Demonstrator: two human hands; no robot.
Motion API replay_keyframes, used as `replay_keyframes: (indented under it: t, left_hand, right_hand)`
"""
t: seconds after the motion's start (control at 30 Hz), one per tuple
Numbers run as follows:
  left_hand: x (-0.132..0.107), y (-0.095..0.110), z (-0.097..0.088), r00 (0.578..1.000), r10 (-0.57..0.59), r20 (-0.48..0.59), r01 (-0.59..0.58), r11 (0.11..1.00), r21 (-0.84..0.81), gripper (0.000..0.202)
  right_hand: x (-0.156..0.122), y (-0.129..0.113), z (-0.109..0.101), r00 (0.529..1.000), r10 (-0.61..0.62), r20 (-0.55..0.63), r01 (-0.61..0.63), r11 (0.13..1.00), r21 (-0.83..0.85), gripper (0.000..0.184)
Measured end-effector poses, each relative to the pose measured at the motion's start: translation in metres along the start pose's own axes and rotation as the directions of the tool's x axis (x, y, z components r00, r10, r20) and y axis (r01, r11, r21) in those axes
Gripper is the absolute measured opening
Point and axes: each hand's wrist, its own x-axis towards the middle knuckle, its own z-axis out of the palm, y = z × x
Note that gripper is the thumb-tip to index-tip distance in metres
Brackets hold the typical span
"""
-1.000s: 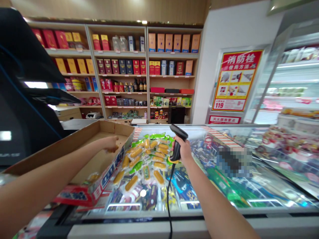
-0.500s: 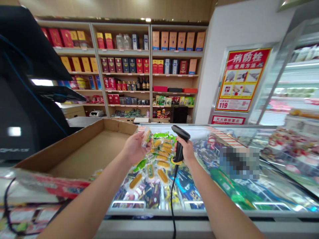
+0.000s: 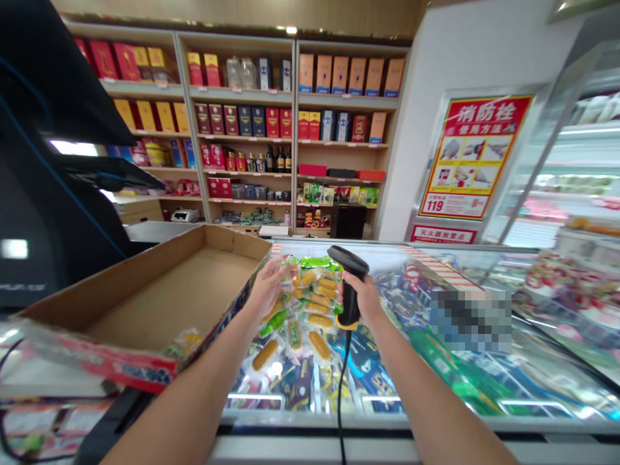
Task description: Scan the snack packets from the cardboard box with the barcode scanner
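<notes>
My left hand (image 3: 267, 287) is closed at its fingertips on a small snack packet (image 3: 292, 270) in a clear wrapper, held above the glass top. My right hand (image 3: 364, 296) grips a black barcode scanner (image 3: 349, 284) by its handle, its head tilted up toward the left. A black cable (image 3: 341, 394) hangs from the scanner's base. Between and below the hands, several yellow snacks (image 3: 320, 345) in clear wrappers lie on the glass top. One of these snacks (image 3: 294, 334) shows a green printed label. Green-edged wrapping (image 3: 314, 262) lies behind them.
An open cardboard box (image 3: 159, 290) stands to the left, with a few wrapped snacks (image 3: 185, 342) in its near corner. A dark checkout machine (image 3: 53, 194) rises at far left. The glass-topped freezer (image 3: 436, 381) extends right, holding packaged goods. Stocked shelves (image 3: 242, 139) line the back.
The packet in my left hand has turned, and its printed label no longer faces me. My left hand has shifted slightly left. The scanner stays in my right hand, slightly lower.
</notes>
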Motion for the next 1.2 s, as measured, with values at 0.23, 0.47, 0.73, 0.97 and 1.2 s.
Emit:
replay_keyframes:
  t: [0.23, 0.47, 0.73, 0.97, 1.2]
  left_hand:
    - [0.002, 0.005, -0.005, 0.997, 0.035, -0.071, -0.04, 0.996, -0.075, 0.046]
    - [0.002, 0.001, -0.007, 0.992, 0.024, -0.124, -0.039, 0.992, -0.117, 0.047]
    - [0.001, -0.001, -0.003, 0.994, 0.044, -0.099, -0.057, 0.99, -0.128, 0.051]
    - [0.004, -0.005, -0.004, 0.991, 0.069, -0.118, -0.083, 0.989, -0.125, 0.054]
    - [0.002, -0.005, -0.003, 0.992, 0.06, -0.11, -0.072, 0.992, -0.108, 0.056]
  right_hand:
    - [-0.015, -0.006, 0.007, 0.936, 0.103, 0.337, -0.072, 0.992, -0.104, 0.027]
    - [-0.023, -0.003, 0.017, 0.873, 0.096, 0.479, -0.028, 0.989, -0.148, 0.021]
    - [-0.025, -0.001, 0.022, 0.907, 0.101, 0.408, -0.067, 0.993, -0.097, 0.025]
    - [-0.024, -0.007, 0.018, 0.864, 0.131, 0.486, -0.05, 0.983, -0.176, 0.018]
    - [-0.024, -0.012, 0.018, 0.849, 0.153, 0.505, -0.058, 0.978, -0.2, 0.019]
